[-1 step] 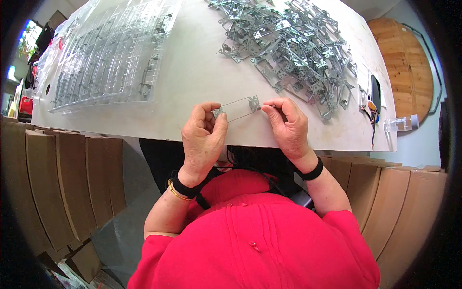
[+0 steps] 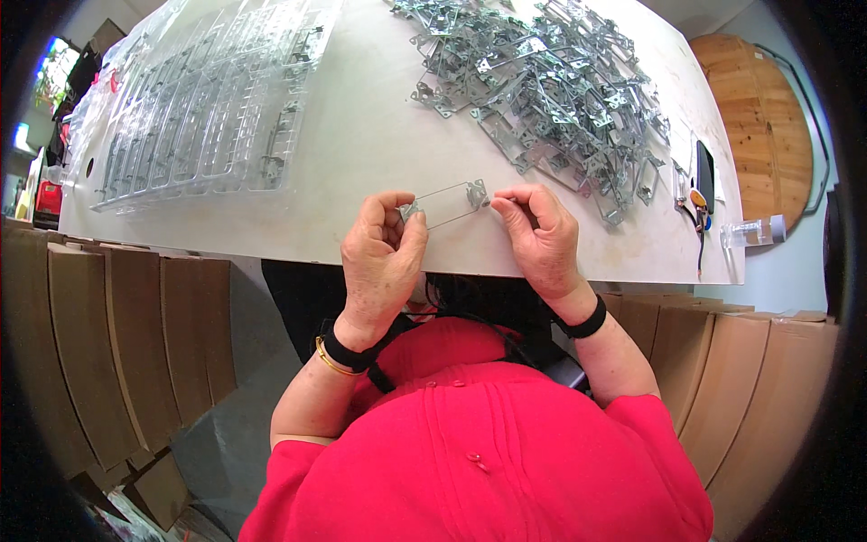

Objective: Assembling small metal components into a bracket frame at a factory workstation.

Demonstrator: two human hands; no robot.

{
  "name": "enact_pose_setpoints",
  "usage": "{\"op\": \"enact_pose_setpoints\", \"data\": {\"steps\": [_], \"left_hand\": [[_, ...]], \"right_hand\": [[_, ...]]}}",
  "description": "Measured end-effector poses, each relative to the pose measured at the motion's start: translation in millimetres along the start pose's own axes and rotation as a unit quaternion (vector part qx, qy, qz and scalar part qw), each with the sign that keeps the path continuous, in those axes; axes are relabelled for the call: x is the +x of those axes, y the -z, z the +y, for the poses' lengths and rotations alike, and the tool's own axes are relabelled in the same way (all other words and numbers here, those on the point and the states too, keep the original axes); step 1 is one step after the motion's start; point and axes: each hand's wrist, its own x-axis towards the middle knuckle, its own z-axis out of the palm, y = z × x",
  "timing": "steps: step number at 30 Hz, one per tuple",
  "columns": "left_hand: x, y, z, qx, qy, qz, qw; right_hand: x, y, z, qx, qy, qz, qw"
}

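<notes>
My left hand (image 2: 384,257) pinches one end of a thin metal bracket (image 2: 477,193) between thumb and fingers. Two slim parallel rods join the bracket's flat, punched end plates, and it is held just over the near part of the table. At its other end is my right hand (image 2: 544,237), thumb and forefinger pressed together close beside the end plate. Whatever those fingertips hold, if anything, is too small to make out. Beyond my right hand lies a big heap of similar metal brackets (image 2: 551,86), loosely tangled.
Clear plastic trays (image 2: 212,113), stacked and holding small metal parts, cover the left of the white table (image 2: 348,117). At its right edge are a dark phone (image 2: 704,170), a small tool with coloured handles (image 2: 697,200) and a clear tube (image 2: 754,232). Cardboard boxes (image 2: 135,334) line both sides below.
</notes>
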Motion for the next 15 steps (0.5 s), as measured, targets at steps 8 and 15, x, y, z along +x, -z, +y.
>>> {"op": "enact_pose_setpoints", "data": {"steps": [8,15], "left_hand": [[0.1,0.5,-1.2,0.008,-0.002,-0.005,1.0],[-0.4,0.0,1.7,0.007,0.006,-0.005,1.0]], "right_hand": [[0.5,0.6,0.1,-0.01,0.012,-0.005,1.0],[2.7,-0.7,-1.0,0.002,0.043,-0.004,0.999]]}}
